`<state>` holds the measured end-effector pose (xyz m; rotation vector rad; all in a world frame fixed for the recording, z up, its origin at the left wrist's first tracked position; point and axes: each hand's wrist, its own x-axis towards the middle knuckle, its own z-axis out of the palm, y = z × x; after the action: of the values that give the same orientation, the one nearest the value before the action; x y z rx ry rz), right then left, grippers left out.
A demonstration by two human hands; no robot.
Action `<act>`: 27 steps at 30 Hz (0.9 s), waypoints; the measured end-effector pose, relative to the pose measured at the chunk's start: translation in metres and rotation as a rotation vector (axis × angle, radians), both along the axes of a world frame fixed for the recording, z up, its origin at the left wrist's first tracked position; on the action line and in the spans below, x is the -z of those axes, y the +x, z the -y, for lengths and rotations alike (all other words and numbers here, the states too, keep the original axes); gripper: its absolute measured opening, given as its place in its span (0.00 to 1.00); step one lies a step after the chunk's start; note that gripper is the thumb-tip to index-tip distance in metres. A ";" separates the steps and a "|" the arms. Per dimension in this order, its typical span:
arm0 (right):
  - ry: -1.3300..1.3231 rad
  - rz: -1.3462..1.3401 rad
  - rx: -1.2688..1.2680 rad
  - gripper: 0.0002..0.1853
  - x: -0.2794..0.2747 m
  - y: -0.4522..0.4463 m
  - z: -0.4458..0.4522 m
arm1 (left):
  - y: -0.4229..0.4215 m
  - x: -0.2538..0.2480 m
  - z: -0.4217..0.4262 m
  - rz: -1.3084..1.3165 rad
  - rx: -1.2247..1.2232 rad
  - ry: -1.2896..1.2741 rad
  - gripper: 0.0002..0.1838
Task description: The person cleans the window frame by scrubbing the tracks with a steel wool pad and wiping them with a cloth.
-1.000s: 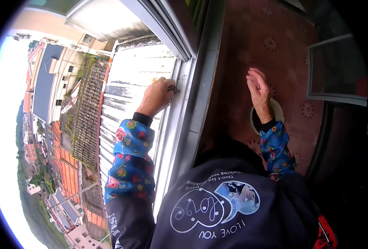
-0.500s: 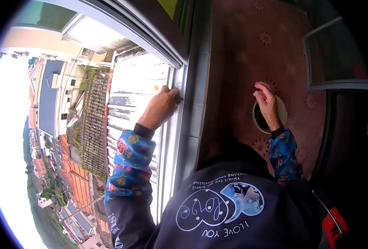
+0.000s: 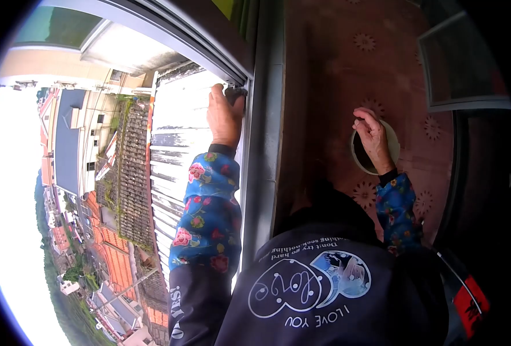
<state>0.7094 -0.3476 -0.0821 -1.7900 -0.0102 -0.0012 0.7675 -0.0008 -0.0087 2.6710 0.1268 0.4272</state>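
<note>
My left hand (image 3: 225,118) is closed at the upper end of the window frame's inner track (image 3: 247,124). In its grip is a small dark crumpled cloth (image 3: 236,92), mostly covered by the fingers and pressed near the frame's corner. My right hand (image 3: 373,139) hangs in the air over the room's floor, its fingers loosely bent and apart, with nothing visible in them. Behind that hand, on the floor, stands a round pale-rimmed bucket (image 3: 395,144) with a dark inside.
Reddish floor tiles (image 3: 336,86) with flower patterns lie to the right. A grey sill (image 3: 270,144) runs beside the window. At the upper right is a framed glass panel (image 3: 466,63). Outside, rooftops (image 3: 117,190) lie far below. A red item (image 3: 471,303) is at the lower right.
My left hand has moved up along the window frame toward its corner, taking the dark cloth along, and the arm is straighter. My right hand has barely moved.
</note>
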 end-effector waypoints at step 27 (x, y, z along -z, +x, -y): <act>-0.084 -0.161 0.044 0.12 0.017 -0.052 0.067 | 0.003 -0.008 -0.006 -0.035 0.015 -0.092 0.11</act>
<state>0.6572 -0.4151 -0.0994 -1.8690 0.1466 0.1133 0.7703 0.0054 -0.0005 2.5875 0.1338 0.3617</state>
